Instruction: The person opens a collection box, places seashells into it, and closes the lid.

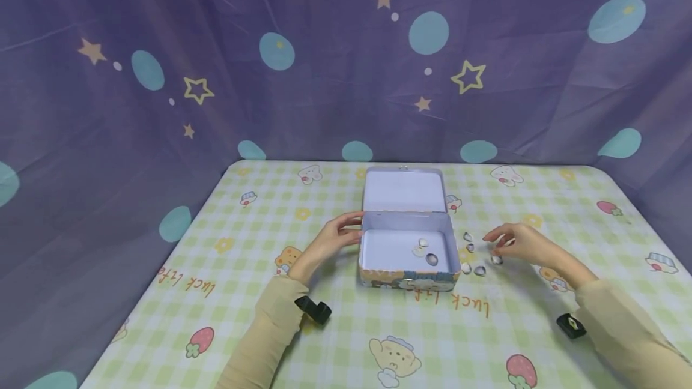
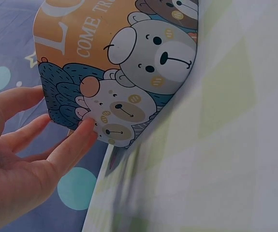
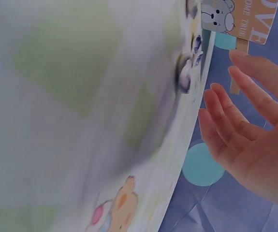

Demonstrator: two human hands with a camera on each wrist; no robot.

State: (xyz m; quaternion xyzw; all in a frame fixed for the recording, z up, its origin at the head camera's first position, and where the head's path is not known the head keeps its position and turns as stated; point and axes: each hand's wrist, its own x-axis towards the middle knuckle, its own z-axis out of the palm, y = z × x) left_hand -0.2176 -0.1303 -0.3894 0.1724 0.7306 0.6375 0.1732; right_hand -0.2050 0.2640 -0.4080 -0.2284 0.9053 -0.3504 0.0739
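An open tin box [image 1: 367, 257] stands on the table with its lid [image 1: 403, 191] tilted back; cartoon bears decorate its outer side [image 2: 151, 53]. My left hand [image 1: 334, 239] rests its fairly straight fingers against the left side of the tin, fingertips [image 2: 84, 126] at the printed wall. Inside lie a few small seashells, among them a dark-edged shell [image 1: 431, 259]. To the right of the tin, several more shells are scattered, including a shell [image 1: 480, 270] near the front. Above the rightmost shell [image 1: 496, 260] hovers my right hand [image 1: 521, 243], fingers loosely bent and holding nothing.
A green-and-white checked tablecloth [image 1: 303, 353] with cartoon prints covers the table. Behind it hangs a purple curtain [image 1: 335, 107] with stars and teal spots. Dark wrist bands sit on the left sleeve [image 1: 265, 323] and the right sleeve [image 1: 622, 317].
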